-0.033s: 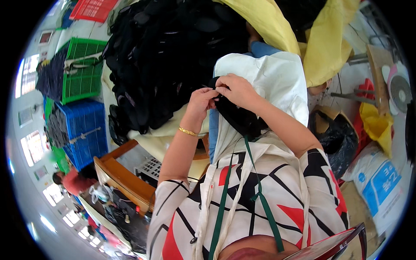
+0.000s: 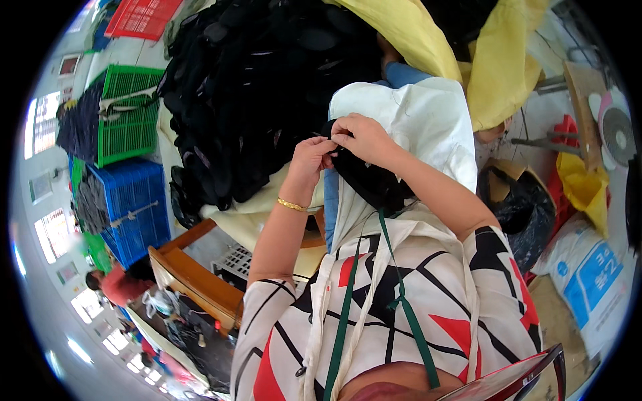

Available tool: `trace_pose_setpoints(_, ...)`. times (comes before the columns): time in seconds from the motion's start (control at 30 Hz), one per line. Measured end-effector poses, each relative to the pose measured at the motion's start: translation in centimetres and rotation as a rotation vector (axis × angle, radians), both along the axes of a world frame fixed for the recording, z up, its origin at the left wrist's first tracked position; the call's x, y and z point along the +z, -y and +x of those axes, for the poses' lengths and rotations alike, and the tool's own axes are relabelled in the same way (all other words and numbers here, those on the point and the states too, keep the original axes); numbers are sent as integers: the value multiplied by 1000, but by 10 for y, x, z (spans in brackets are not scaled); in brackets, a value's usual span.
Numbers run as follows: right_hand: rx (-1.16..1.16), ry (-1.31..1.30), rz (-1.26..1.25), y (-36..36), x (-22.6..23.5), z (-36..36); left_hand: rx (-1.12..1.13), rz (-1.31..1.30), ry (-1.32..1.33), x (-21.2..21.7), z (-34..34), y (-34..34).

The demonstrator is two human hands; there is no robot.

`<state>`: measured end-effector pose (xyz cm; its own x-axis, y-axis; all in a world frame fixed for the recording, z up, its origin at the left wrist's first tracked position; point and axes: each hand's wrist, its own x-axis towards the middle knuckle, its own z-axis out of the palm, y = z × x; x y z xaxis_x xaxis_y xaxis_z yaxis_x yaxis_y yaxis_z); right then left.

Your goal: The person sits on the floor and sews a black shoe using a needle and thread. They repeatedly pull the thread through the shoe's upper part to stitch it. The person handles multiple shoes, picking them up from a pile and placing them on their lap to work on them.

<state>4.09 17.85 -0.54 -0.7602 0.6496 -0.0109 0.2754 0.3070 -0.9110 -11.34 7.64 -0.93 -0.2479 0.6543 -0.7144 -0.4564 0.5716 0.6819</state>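
My left hand and my right hand meet over my lap with their fingertips pinched close together. Between them is the edge of a black cloth piece, whose exact kind I cannot make out. The rest of it hangs down over the white cloth on my lap. Both hands are closed on this piece, and anything tiny between the fingertips is hidden. Just beyond my left hand rises a large heap of black pieces, some with smooth oval parts.
Yellow cloth drapes beyond my lap. On the left stand a green crate, a blue crate and a wooden frame. A black bag, a white-and-blue sack and a fan are at the right. Another person is far left.
The whole view has shifted slightly. My hands keep the same pinch on the black cloth piece.
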Motion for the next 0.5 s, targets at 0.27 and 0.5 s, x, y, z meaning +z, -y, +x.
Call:
trace_pose_setpoints(0.27, -343, -253, -894, -30, -8, -12, -28, 9, -68, 4, 6, -4)
trace_pose_setpoints(0.5, -599, -796, -1193, -93, -25, 71, -62, 52, -125, 3, 7, -3)
